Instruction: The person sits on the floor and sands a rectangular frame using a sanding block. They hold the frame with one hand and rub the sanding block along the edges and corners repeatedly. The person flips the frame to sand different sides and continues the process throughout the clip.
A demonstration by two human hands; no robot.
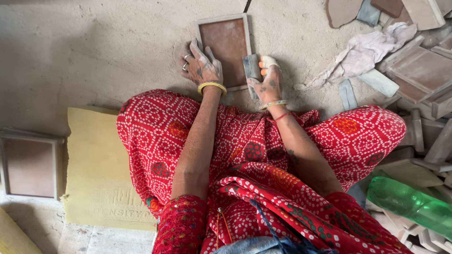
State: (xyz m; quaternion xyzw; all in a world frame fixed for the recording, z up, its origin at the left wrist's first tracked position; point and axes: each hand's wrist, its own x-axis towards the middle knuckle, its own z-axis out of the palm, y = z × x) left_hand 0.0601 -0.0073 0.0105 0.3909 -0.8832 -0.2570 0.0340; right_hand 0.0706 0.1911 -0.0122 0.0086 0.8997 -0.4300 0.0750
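We pressed our left hand flat, fingers spread, on the framed tile, while our right hand pinched the rubbing block, best kept level along the tile's right edge.

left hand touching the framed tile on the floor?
Touching. The head view shows the left hand lying flat against the left edge of the framed tile, fingers overlapping its pale rim with no gap.

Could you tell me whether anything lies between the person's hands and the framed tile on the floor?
Nothing visible does. The left hand rests against the framed tile at its left edge, and the right hand holds a small grey block against its right edge.
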